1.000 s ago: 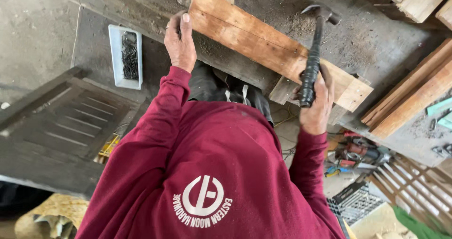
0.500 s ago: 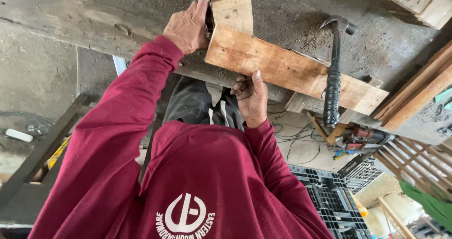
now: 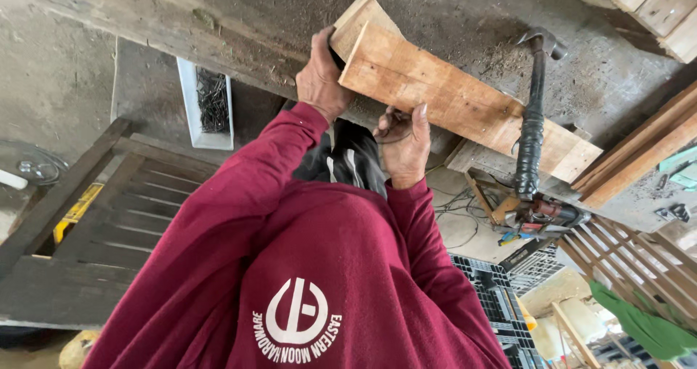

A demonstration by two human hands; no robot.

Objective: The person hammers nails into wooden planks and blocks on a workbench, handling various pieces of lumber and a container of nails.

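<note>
- Your left hand [image 3: 319,75] clasps the left end of a pale wooden plank [image 3: 465,107], fingers wrapped over its far edge where a second, shorter board [image 3: 361,19] sits beneath it.
- Your right hand [image 3: 403,144] presses against the plank's near edge, thumb raised along the wood and fingers curled loosely; whether they pinch something small cannot be told.
- The plank lies on a dusty grey workbench [image 3: 239,17], running from the middle of the scene down toward the right.
- A black-handled claw hammer [image 3: 532,118] rests across the plank's right part, head at the far side, free of both hands.
- A white tray of nails [image 3: 205,104] sits left of your left hand, well apart from it.
- Your maroon sleeves [image 3: 239,195] fill the near foreground.
</note>
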